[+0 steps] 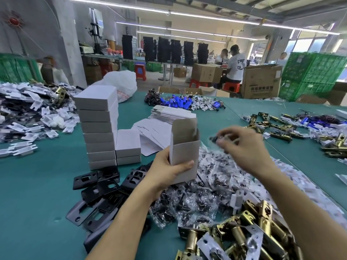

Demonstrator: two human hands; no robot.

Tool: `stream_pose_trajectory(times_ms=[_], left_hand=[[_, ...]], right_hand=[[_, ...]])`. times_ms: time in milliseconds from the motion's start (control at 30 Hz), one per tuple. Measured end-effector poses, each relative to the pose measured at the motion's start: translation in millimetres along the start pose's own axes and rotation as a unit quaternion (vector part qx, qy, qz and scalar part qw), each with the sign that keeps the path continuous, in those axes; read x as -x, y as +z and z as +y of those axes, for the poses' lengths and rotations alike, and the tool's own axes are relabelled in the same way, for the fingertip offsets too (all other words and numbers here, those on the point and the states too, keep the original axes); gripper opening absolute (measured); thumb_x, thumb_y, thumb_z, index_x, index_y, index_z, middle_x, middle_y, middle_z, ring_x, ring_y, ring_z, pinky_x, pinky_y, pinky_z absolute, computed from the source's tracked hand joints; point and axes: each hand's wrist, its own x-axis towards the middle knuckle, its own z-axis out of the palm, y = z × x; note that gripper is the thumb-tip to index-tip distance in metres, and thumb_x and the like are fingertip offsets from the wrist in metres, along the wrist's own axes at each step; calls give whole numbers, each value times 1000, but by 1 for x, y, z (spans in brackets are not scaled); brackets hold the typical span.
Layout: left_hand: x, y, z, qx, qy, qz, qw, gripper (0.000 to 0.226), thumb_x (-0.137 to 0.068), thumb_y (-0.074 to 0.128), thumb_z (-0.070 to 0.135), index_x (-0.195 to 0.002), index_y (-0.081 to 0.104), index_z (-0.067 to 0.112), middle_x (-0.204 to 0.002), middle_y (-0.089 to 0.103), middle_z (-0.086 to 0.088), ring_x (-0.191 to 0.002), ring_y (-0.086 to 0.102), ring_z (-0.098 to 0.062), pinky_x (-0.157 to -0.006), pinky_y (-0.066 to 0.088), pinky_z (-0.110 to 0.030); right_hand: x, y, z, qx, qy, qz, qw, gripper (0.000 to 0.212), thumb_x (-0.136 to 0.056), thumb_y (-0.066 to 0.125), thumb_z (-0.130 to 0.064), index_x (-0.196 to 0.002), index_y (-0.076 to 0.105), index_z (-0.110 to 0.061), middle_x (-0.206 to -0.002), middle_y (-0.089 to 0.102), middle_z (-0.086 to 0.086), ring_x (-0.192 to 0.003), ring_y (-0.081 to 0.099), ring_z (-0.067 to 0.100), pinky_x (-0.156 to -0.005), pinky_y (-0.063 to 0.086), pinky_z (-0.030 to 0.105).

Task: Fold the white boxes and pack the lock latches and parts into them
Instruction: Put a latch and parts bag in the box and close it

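My left hand (169,169) grips an upright white box (185,147) with its top flap open, held above the green table. To its right, my right hand (242,145) pinches a small clear bag of dark parts (217,138), blurred by motion, level with the box's opening. A heap of the same screw bags (202,188) lies below the hands. Brass lock latches (244,231) are piled at the front right. Black strike plates (101,192) lie at the front left.
Two stacks of closed white boxes (98,126) stand to the left, with flat box blanks (169,117) behind the held box. White plastic parts (33,113) heap at far left. More latches (281,126) lie at right. People work at the back.
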Motion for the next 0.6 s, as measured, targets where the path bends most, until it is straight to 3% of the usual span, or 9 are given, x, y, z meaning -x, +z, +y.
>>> stream_pose_trajectory(times_ms=[67, 133, 200, 267, 333, 400, 500, 600], left_hand=[[-1, -1, -2, -32, 2, -24, 999, 34, -76, 86, 15, -102, 70, 29, -98, 77, 2, -93, 73, -18, -74, 62, -33], [0, -1, -1, -65, 13, -54, 996, 33, -73, 89, 15, -96, 74, 33, -96, 77, 2, -89, 73, -15, -70, 60, -28], [1, -1, -1, -88, 28, -70, 993, 33, -68, 90, 17, -88, 76, 39, -92, 77, 4, -83, 73, -10, -66, 57, -24], [0, -1, -2, -100, 32, -62, 993, 32, -61, 90, 23, -87, 76, 37, -90, 77, 3, -83, 72, -12, -67, 58, -28], [-1, -2, -4, -118, 28, -59, 991, 38, -59, 91, 25, -93, 76, 28, -92, 77, 1, -86, 71, -16, -77, 60, -37], [-1, -2, -5, -129, 27, -65, 989, 44, -59, 91, 26, -99, 74, 23, -92, 77, 1, -86, 70, -14, -79, 56, -36], [-1, -2, -7, -137, 30, -68, 988, 43, -58, 91, 29, -98, 73, 26, -92, 77, 3, -85, 68, -10, -77, 53, -32], [-1, 0, -8, -146, 28, -57, 987, 48, -55, 91, 37, -99, 72, 33, -95, 76, 5, -91, 69, -14, -85, 55, -40]], right_hand=[[0, -15, -18, -119, -38, 15, 992, 18, -86, 71, -8, -90, 68, -25, -83, 69, -2, -69, 67, 15, -67, 59, 27], [0, -20, -34, -151, -70, -24, 986, 20, -84, 72, -7, -92, 69, -25, -84, 71, 0, -71, 67, 16, -68, 59, 26], [-1, -16, -43, -72, -92, -57, 992, 23, -83, 75, -10, -96, 67, -27, -82, 70, -1, -68, 65, 13, -65, 56, 24], [-1, -8, -47, 1, -98, -67, 993, 25, -82, 78, -13, -94, 62, -27, -78, 70, -2, -65, 63, 8, -61, 52, 22], [-1, 0, -48, 23, -92, -75, 993, 21, -80, 80, -16, -86, 61, -23, -76, 70, -3, -69, 65, 10, -66, 55, 33], [0, 7, -47, 39, -85, -85, 992, 18, -79, 80, -20, -81, 62, -23, -75, 70, -5, -74, 67, 14, -70, 56, 44], [0, 5, -40, 78, -75, -107, 988, 17, -80, 79, -25, -82, 63, -26, -78, 70, -12, -81, 68, 11, -75, 57, 44], [0, -2, -36, 160, -70, -142, 974, 18, -82, 76, -31, -92, 62, -31, -83, 69, -17, -93, 64, 14, -80, 54, 42]])
